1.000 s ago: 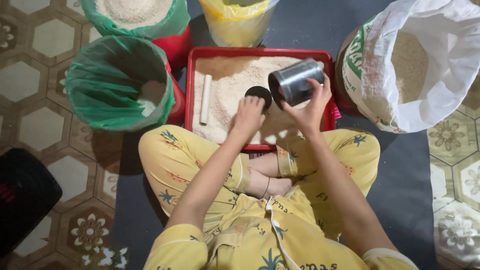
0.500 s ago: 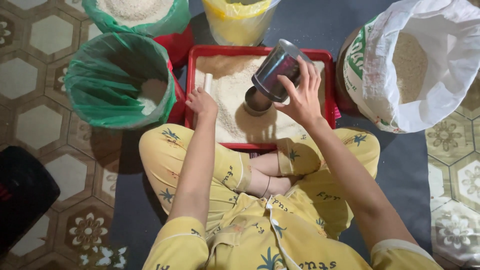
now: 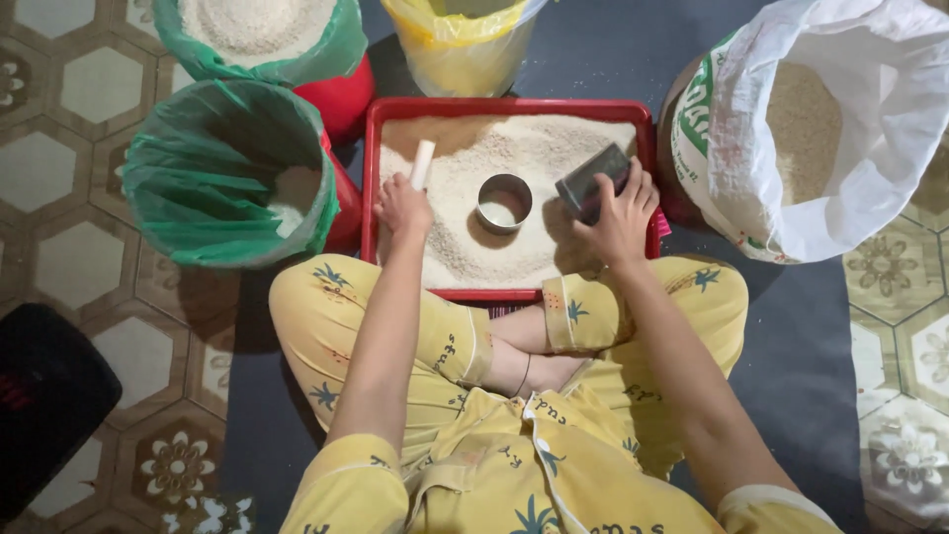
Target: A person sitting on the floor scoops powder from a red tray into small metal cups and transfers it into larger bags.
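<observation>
Overhead view of a seated person in yellow patterned clothing, legs crossed, before a red tray (image 3: 371, 188) filled with pale grain.

Left hand (image 3: 403, 206): at the tray's left part, fingers curled around the lower end of a short white stick (image 3: 422, 164); stick tilted slightly, lying across the grain surface near the tray's left wall.

Right hand (image 3: 621, 213): at the tray's right part, fingers wrapped around a dark metal can (image 3: 591, 182); can tipped on its side, held low over the grain beside the right wall.

Small metal ring mould (image 3: 504, 203): upright in the grain at the tray's centre, between the two hands, touched by neither, partly filled with grain.

Surroundings: green-lined bucket (image 3: 222, 173) just left of the tray, a little grain at its bottom; second green-lined bucket (image 3: 259, 35) behind it, nearly full; yellow-lined container (image 3: 460, 44) beyond the tray's far edge; large white sack (image 3: 820, 129) to the right, mouth rolled open, grain inside; black object (image 3: 44, 400) on the patterned tile floor at lower left; dark mat (image 3: 811, 346) under the person.
</observation>
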